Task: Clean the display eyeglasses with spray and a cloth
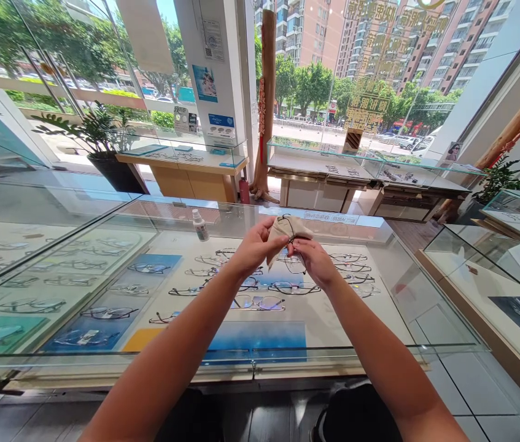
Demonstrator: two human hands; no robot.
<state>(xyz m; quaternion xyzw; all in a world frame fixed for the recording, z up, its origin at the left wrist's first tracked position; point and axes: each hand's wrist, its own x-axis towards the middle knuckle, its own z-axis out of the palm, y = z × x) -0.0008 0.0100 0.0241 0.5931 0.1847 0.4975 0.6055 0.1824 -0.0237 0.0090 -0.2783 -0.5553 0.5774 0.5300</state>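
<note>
Above the glass counter [352,334] my left hand [257,242] is closed on a beige cloth [303,228], which is bunched up and hangs down a little between my hands. Close beside it, my right hand [314,261] pinches a pair of eyeglasses [295,265] with a thin dark frame. A dark part of the frame crosses the cloth, and one lens hangs below my right fingers. The cloth and my fingers hide the rest of the glasses. Both hands nearly touch each other.
A small white spray bottle [200,225] stands on the counter, left of my hands. Under the glass lie several eyeglasses [294,288] in rows. Another display case [485,288] is at the right; further low cases [186,175] line the window beside a wooden post [266,92].
</note>
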